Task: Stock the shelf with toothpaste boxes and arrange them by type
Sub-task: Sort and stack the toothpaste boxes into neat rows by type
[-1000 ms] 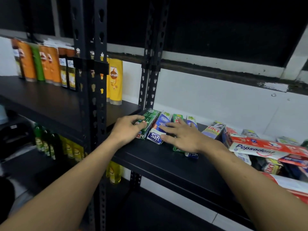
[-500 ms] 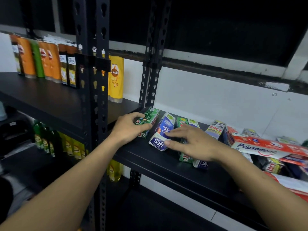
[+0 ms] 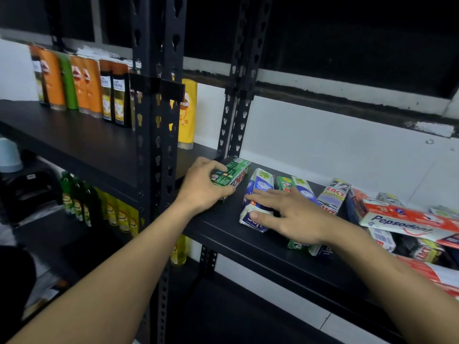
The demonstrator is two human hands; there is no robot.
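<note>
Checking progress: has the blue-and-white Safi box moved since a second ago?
Yes. The blue-and-white Safi box has slid toward the shelf's front edge, under the right hand.

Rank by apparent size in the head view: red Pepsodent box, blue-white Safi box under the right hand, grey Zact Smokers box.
1. Red Pepsodent box: longest as seen.
2. Blue-white Safi box: shorter, part hidden by the right hand.
3. Grey Zact Smokers box: looks smallest, but it sits farther back and is partly hidden, so 2 versus 3 is unsure.

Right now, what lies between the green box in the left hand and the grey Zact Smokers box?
In the head view: a blue-white box under the right hand, then a green and another blue-white box.
</note>
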